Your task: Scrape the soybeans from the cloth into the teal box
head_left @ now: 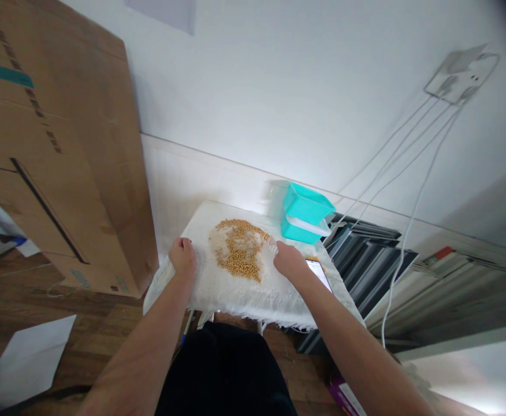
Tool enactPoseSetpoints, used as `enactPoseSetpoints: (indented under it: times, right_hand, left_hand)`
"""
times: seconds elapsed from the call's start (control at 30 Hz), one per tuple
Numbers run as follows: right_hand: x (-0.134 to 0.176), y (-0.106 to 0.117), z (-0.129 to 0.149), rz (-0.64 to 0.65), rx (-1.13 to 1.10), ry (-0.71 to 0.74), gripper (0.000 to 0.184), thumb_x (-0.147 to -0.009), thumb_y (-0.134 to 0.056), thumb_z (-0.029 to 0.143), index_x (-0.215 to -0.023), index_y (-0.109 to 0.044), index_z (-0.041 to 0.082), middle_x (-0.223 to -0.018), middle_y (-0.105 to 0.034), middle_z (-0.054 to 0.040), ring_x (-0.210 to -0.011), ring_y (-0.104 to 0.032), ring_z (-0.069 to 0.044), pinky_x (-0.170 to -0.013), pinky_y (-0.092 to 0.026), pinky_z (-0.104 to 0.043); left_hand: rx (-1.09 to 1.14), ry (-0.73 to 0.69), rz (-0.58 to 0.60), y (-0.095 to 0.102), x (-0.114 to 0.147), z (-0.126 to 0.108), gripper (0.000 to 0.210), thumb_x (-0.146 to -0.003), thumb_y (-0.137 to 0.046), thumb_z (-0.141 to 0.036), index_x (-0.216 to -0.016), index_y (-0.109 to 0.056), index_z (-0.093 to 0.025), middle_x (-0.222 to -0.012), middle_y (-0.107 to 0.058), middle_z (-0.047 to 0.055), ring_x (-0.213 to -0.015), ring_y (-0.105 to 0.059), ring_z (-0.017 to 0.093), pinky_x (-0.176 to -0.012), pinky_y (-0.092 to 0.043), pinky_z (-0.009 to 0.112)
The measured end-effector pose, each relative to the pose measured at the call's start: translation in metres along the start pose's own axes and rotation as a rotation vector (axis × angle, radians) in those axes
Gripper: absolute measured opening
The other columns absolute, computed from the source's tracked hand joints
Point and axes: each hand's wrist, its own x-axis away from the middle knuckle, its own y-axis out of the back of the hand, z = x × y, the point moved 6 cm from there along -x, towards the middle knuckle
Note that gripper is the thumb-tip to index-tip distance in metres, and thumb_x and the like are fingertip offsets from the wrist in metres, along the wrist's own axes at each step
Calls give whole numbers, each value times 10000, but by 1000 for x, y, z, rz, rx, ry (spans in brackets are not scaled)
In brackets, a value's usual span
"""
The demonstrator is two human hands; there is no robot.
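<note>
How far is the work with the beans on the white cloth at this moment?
Done: the beans lie in a loose heap on the white cloth over the small table. In hand: the left hand rests closed on the cloth beside the heap, and the right hand touches its other edge. Left: the heap is uneven, and the teal containers behind show no beans.

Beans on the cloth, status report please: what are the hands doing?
Left hand fisted on white cloth. Right hand at edge of beans. Phone beside right wrist.
</note>
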Motion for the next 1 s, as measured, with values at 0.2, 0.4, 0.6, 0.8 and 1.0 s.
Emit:
enactPoseSetpoints:
  times: [0.2,0.4,0.6,0.8,1.0]
  right_hand:
    - [1,-7,3,-23,4,127,605,-1037,-429,102,-1613,-516,266,-1356,-759,-153,-1225,-731,-272,-967,-537,-348]
    - [-31,19,6,-138,26,225,573,-1045,-414,124,-1582,-558,264,-1402,-747,-140,-1249,-716,-281,-996,-536,-361]
    - [-125,42,31,-187,23,318,528,-1072,-418,152,-1564,-579,254,-1413,-748,-132,-1269,-712,-257,-1046,-513,-350]
    - [-212,22,69,-146,21,394,552,-1057,-400,101,-1560,-602,200,-1431,-733,-156,-1304,-694,-231,-1074,-492,-308]
    - [-241,-5,83,-90,25,453,512,-1037,-460,111,-1496,-664,212,-1407,-750,-140,-1273,-709,-223,-1051,-504,-294]
  left_hand:
    - [12,-13,-14,2,1,2,192,-875,-463,-273,-726,-579,-241,-739,-629,29,-792,-604,231,-755,-445,333]
    - [-1,-5,-5,6,2,-3,200,-867,-483,-268,-688,-569,-245,-686,-615,27,-770,-595,239,-723,-422,327]
    - [-16,-15,14,8,4,-10,231,-875,-487,-274,-660,-565,-242,-661,-611,24,-716,-577,229,-672,-358,325]
    - [13,18,55,7,3,-5,256,-879,-497,-304,-646,-586,-242,-643,-610,17,-708,-582,224,-681,-366,325]
    - [40,29,37,7,2,-2,264,-882,-478,-287,-654,-601,-239,-664,-618,13,-729,-588,215,-702,-397,321]
